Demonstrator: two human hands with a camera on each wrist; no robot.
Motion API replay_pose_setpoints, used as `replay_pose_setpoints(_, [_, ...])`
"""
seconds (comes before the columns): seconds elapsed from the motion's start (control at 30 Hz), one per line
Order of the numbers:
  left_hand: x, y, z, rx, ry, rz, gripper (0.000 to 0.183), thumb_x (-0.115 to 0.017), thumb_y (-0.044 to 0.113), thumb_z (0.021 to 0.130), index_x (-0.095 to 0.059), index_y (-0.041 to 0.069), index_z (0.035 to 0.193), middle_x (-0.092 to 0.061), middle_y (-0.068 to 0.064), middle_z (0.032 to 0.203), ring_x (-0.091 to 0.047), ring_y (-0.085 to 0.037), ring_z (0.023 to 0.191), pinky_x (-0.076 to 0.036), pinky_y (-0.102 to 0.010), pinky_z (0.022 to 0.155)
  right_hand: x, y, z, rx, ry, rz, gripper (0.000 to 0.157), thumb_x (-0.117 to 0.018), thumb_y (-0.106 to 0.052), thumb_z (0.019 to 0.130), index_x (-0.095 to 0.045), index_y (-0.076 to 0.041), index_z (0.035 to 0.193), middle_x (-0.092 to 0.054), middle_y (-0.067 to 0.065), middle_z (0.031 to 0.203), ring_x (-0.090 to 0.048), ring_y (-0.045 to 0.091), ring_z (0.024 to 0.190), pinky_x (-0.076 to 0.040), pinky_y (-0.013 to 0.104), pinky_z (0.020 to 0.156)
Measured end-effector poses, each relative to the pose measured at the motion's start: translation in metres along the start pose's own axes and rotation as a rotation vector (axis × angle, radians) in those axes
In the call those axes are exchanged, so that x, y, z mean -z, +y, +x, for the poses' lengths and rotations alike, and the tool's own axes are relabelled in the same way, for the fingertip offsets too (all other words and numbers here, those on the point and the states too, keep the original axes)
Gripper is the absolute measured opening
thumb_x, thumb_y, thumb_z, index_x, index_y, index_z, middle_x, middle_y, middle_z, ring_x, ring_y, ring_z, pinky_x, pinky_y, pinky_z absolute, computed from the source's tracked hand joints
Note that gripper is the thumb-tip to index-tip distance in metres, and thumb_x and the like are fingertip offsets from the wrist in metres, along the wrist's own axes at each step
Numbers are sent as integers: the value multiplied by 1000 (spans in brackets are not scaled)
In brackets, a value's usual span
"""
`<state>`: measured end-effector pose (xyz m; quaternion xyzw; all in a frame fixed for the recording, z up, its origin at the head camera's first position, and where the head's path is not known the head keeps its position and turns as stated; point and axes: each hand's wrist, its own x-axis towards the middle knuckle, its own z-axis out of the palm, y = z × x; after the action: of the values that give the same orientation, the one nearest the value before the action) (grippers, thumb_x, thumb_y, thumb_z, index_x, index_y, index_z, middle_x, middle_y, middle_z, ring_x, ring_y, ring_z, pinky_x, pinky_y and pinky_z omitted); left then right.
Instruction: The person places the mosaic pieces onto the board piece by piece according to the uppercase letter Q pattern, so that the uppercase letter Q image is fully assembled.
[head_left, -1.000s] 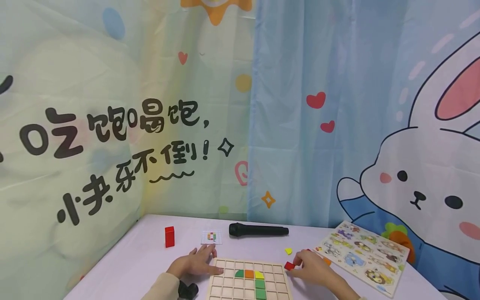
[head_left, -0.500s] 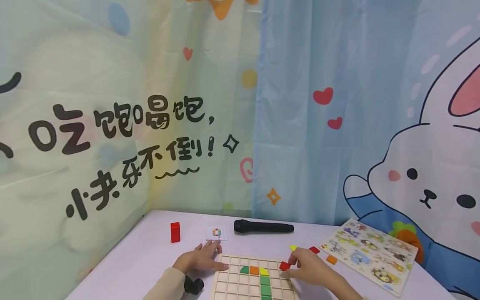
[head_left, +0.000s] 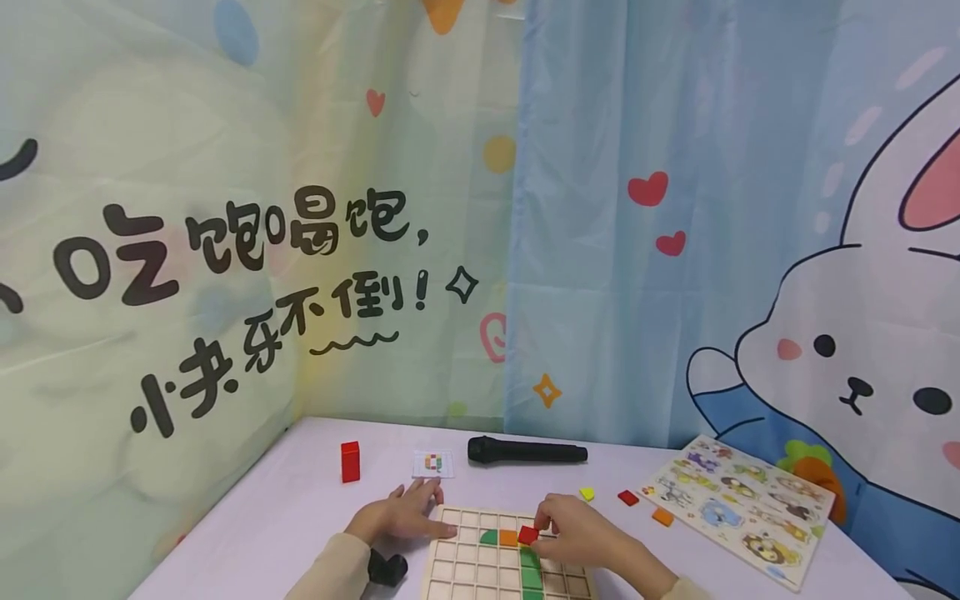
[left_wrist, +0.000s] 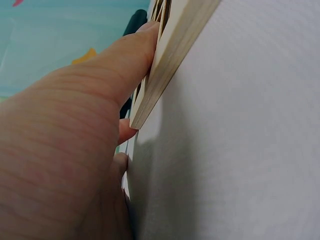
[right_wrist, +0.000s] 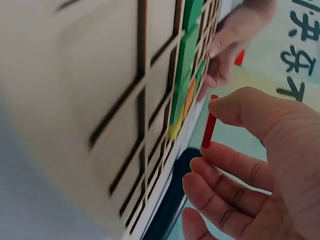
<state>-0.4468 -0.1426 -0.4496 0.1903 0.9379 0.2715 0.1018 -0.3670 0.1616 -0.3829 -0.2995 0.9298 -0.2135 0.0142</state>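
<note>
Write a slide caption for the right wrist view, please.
Right hand pinches a red tile above the board, left hand at its edge.

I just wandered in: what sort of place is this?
Probably a children's play corner: a blue cloth backdrop with a white cartoon rabbit, a pale wooden grid board with flat green tiles, and a cream board of cartoon animals.

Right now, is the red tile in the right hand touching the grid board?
Apart. The right wrist view shows a clear gap between the red tile, pinched in the right hand, and the grid board.
</note>
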Motion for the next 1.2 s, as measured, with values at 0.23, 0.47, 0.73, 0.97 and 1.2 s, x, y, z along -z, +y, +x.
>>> replay_pose_setpoints(0.23, [2, 4, -1, 12, 6, 12, 53, -70, 64, 76, -47, 24, 103, -46, -11, 135, -31, -41, 137, -10, -64, 116, -7, -14, 14, 41, -65, -15, 17, -73, -25, 84, -65, -11, 88, -56, -8, 79, -47, 4, 70, -46, 22, 64])
replay_pose_setpoints(0.47, [1, 3, 1, -21, 11, 33, 52, -69, 64, 77, -47, 24, 101, -48, -7, 122, -37, -34, 129, -12, -62, 116, -17, -24, 22, 95, -90, 9, 16, -74, -23, 83, -66, -10, 87, -55, -9, 77, -47, 2, 68, -44, 19, 63])
replay_pose_setpoints(0.73, [-5, 1, 1, -9, 11, 47, 53, -69, 65, 77, -46, 25, 102, -49, -6, 120, -38, -33, 129, -15, -61, 116, -27, -31, 28, 23, -157, 48, 16, -74, -24, 85, -67, -11, 90, -55, -9, 78, -48, 2, 70, -46, 19, 66])
replay_pose_setpoints(0.97, [-1, 6, -4, 5, 16, 32, 53, -69, 65, 76, -46, 25, 102, -48, -10, 129, -35, -38, 134, -14, -63, 116, -26, -31, 30, 26, -160, 12, 15, -75, -23, 84, -68, -12, 92, -55, -10, 79, -49, 2, 71, -48, 21, 68])
replay_pose_setpoints(1.2, [2, 4, -3, -12, 30, 47, 53, -69, 64, 77, -47, 24, 102, -49, -9, 124, -38, -37, 131, -15, -62, 116, -24, -28, 29, 54, -140, 5, 16, -77, -23, 84, -71, -10, 92, -55, -10, 76, -47, 1, 68, -44, 19, 64])
